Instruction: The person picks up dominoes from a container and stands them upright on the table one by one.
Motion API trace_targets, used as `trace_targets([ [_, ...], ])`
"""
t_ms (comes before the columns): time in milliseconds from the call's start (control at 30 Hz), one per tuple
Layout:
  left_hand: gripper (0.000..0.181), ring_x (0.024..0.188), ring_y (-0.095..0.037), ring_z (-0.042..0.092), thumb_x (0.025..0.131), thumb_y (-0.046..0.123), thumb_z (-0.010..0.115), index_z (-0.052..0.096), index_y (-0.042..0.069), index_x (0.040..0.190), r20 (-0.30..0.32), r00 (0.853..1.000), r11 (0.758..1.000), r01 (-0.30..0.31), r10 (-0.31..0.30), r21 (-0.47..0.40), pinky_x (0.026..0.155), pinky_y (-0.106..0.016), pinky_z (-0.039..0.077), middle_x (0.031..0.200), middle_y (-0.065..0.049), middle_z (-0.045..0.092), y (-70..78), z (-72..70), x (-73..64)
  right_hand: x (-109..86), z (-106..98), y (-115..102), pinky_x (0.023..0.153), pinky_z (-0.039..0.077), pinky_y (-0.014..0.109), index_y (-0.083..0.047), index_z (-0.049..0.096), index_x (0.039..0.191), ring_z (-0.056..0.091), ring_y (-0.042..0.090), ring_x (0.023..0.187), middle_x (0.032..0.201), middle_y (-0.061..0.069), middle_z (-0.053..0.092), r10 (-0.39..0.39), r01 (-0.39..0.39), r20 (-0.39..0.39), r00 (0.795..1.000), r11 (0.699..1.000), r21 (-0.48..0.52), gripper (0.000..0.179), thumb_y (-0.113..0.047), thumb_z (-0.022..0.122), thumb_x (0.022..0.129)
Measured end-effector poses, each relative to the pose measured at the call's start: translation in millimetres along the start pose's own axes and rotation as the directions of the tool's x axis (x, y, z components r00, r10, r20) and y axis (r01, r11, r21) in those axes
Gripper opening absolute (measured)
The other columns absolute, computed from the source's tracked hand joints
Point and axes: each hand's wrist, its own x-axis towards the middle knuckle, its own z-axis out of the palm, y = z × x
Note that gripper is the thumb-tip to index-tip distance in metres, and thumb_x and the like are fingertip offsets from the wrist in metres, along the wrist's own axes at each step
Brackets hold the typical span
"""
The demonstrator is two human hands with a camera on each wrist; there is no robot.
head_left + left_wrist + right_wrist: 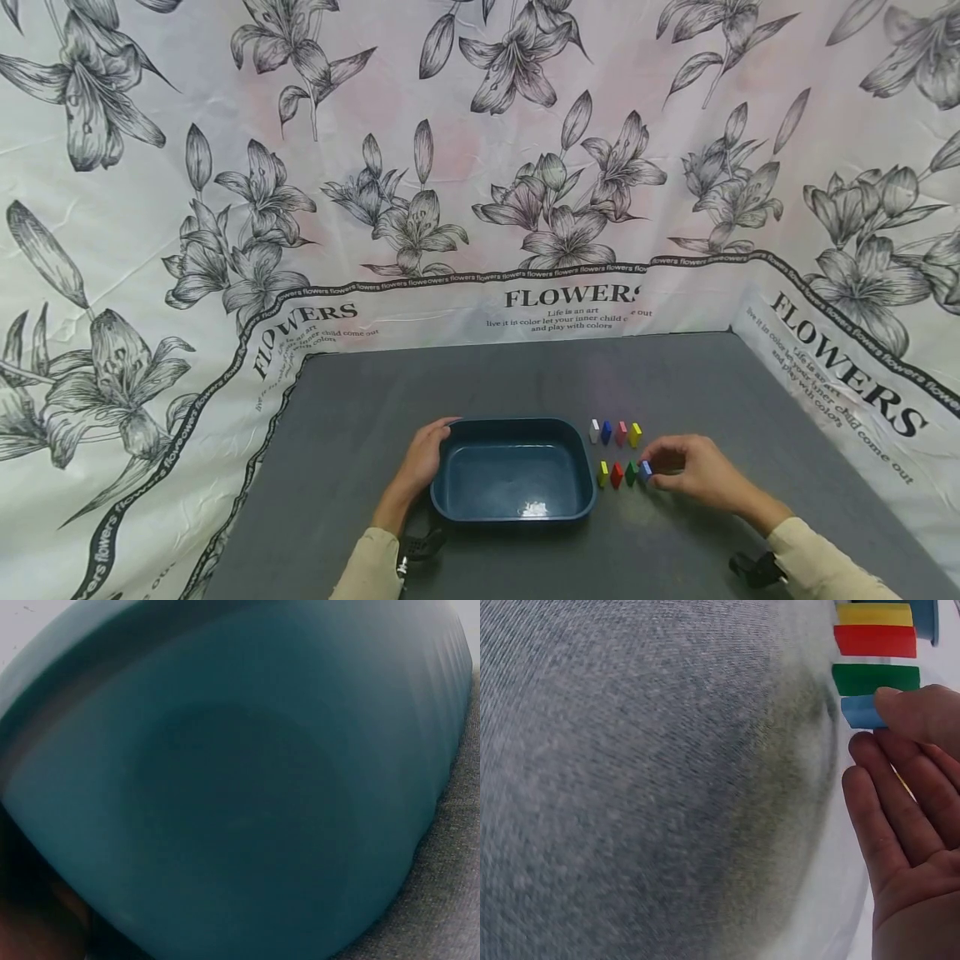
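Observation:
A deep dark-blue rectangular tray (513,512) sits on the grey table, its inside bare. My left hand (422,458) grips its left rim, thumb at the upper left corner. The tray's outer wall (247,825) fills most of the left wrist view. Right of the tray, my right hand (693,471) pinches a small light-blue block (859,712) between thumb and fingers, at the right end of the nearer row. Beside it in that row stand a green block (876,679), a red block (875,641) and a yellow block (874,614).
Behind that row stands a second row with a white block (595,431), a dark-blue block (606,431), a pink block (621,432) and a yellow block (635,434). A flower-printed sheet (442,325) borders the grey table (360,400) at the back and sides.

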Motion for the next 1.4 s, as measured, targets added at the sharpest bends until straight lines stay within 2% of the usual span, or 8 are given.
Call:
trace_targets([
  [200, 0.048, 0.137, -0.043, 0.062, 0.113, 0.011, 0.033, 0.063, -0.007, 0.146, 0.000, 1.000, 1.000, 0.006, -0.006, 0.007, 0.121, -0.062, 0.044, 0.144, -0.027, 0.068, 0.6, 0.0, -1.9, -0.6, 3.4, 1.5, 0.080, 0.062, 0.022, -0.017, 0.078, 0.106, 0.078, 0.008, 0.093, 0.103, -0.005, 0.081, 0.018, -0.018, -0.016, 1.000, 1.000, -0.020, 0.023, -0.011, 0.091, 0.088],
  [433, 0.047, 0.136, -0.042, 0.063, 0.113, 0.011, 0.034, 0.063, -0.007, 0.146, -0.006, 1.000, 1.000, 0.004, -0.004, 0.015, 0.120, -0.060, 0.045, 0.144, -0.026, 0.069, 3.1, -0.7, -2.8, -3.2, 3.8, 4.4, 0.083, 0.061, 0.022, -0.022, 0.079, 0.104, 0.074, -0.002, 0.094, 0.101, -0.011, 0.080, 0.048, -0.051, -0.052, 0.998, 0.997, -0.064, 0.024, -0.016, 0.093, 0.086],
  [800, 0.047, 0.133, -0.040, 0.065, 0.112, 0.012, 0.035, 0.066, -0.005, 0.143, -0.014, 1.000, 0.999, 0.011, -0.011, 0.038, 0.117, -0.056, 0.048, 0.141, -0.024, 0.070, 3.5, -1.4, -2.6, -4.3, 0.7, 7.7, 0.083, 0.061, 0.023, -0.023, 0.080, 0.107, 0.073, -0.002, 0.095, 0.101, -0.014, 0.079, 0.039, -0.044, -0.053, 0.998, 0.994, -0.102, 0.024, -0.021, 0.092, 0.087],
  [933, 0.046, 0.133, -0.038, 0.064, 0.112, 0.013, 0.036, 0.066, -0.004, 0.143, -0.017, 1.000, 0.999, 0.016, -0.016, 0.045, 0.117, -0.053, 0.048, 0.141, -0.023, 0.071, 4.7, -1.3, -2.7, -4.1, 0.2, 7.7, 0.084, 0.061, 0.023, -0.023, 0.080, 0.107, 0.073, -0.002, 0.095, 0.102, -0.013, 0.080, 0.042, -0.046, -0.047, 0.998, 0.994, -0.104, 0.024, -0.021, 0.092, 0.087],
  [1200, 0.045, 0.132, -0.039, 0.064, 0.111, 0.011, 0.038, 0.068, -0.006, 0.140, -0.030, 1.000, 0.999, -0.002, 0.003, 0.052, 0.118, -0.055, 0.047, 0.138, -0.024, 0.072, 5.7, -1.0, -1.5, -3.7, -0.4, 5.5, 0.086, 0.062, 0.025, -0.021, 0.080, 0.112, 0.074, -0.001, 0.098, 0.107, -0.010, 0.080, 0.058, -0.061, -0.030, 0.998, 0.993, -0.105, 0.028, -0.024, 0.092, 0.087],
  [1400, 0.046, 0.131, -0.040, 0.065, 0.112, 0.011, 0.036, 0.066, -0.007, 0.142, -0.016, 1.000, 0.998, -0.009, 0.010, 0.056, 0.116, -0.055, 0.049, 0.139, -0.026, 0.071, 3.7, -0.7, -1.3, -4.3, -1.7, 5.1, 0.087, 0.062, 0.025, -0.018, 0.081, 0.116, 0.075, 0.003, 0.100, 0.111, -0.006, 0.081, 0.070, -0.072, -0.019, 0.997, 0.992, -0.104, 0.032, -0.026, 0.092, 0.087],
])
